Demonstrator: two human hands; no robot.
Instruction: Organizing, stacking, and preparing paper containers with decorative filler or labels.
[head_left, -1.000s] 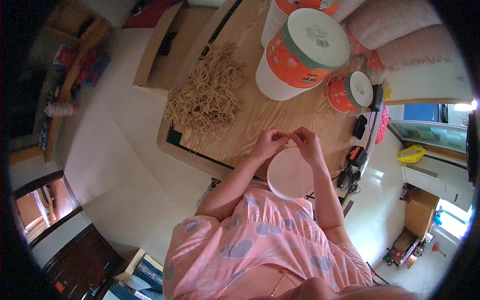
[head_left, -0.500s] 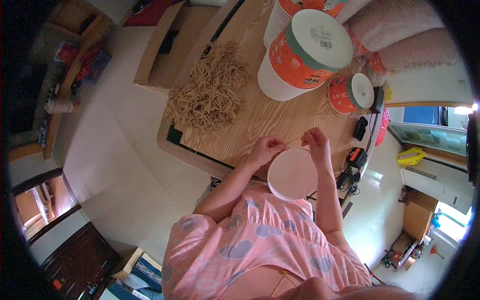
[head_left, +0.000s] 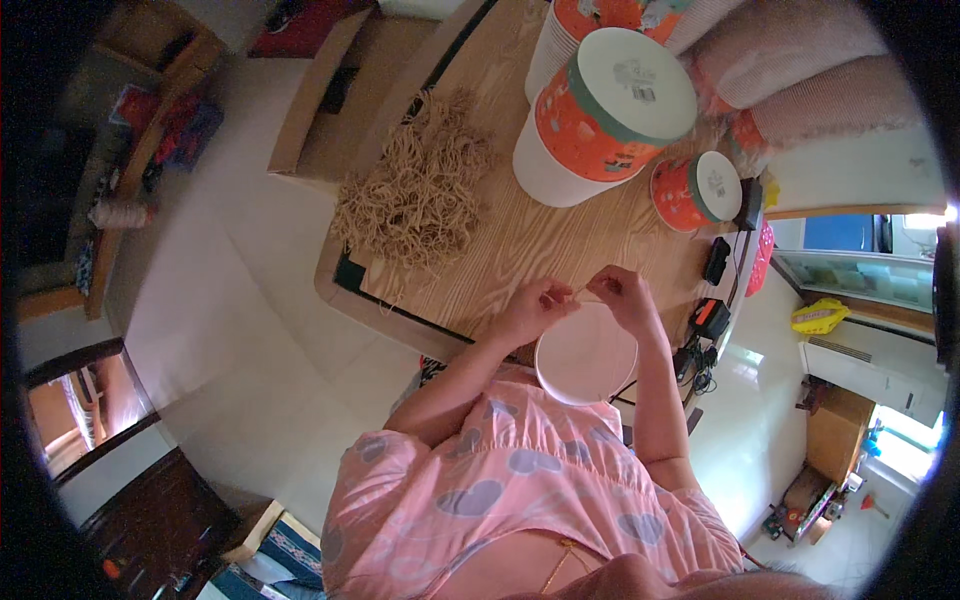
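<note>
My left hand [head_left: 538, 306] and my right hand [head_left: 622, 297] are close together at the table's near edge, fingertips pinched. Between them runs a thin tan string [head_left: 579, 294], its ends too fine to follow. Just below my hands, against my front, rests a round white paper tub [head_left: 586, 362]; its far rim is partly covered by my hands. A tangled heap of tan paper string [head_left: 420, 190] lies on the table to the far left of my hands.
Beyond my hands stand a big stack of orange and white paper tubs [head_left: 590, 135] and a smaller orange tub [head_left: 695, 190]. Plastic-wrapped tub stacks [head_left: 815, 90] lie at the far right. A black device [head_left: 711, 318] with cables sits at the right edge. A cardboard box [head_left: 345, 100] stands left.
My right hand has moved left, closer to my left hand, so the stretch of string between them is shorter. The white tub has hardly shifted.
</note>
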